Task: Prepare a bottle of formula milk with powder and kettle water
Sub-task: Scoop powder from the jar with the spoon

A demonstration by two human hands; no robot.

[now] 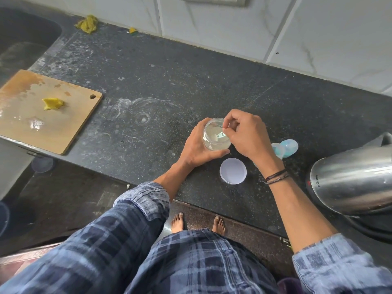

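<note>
A clear plastic jar [213, 136] of pale powder stands open on the dark counter. My left hand [196, 148] grips it around the side. Above its mouth my right hand [244, 132] pinches the handle of a small spoon [220, 135], whose tip is down inside the jar. The jar's white lid [233, 171] lies flat on the counter just in front. Pale blue baby bottle parts [285, 148] lie behind my right wrist, partly hidden by it. A steel kettle [352, 179] stands at the right edge.
A wooden cutting board [70, 115] with a yellow scrap [52, 103] lies at the left, overhanging the counter's front edge. A sink [23, 39] is at the far left. A yellow cloth [87, 23] lies by the tiled wall.
</note>
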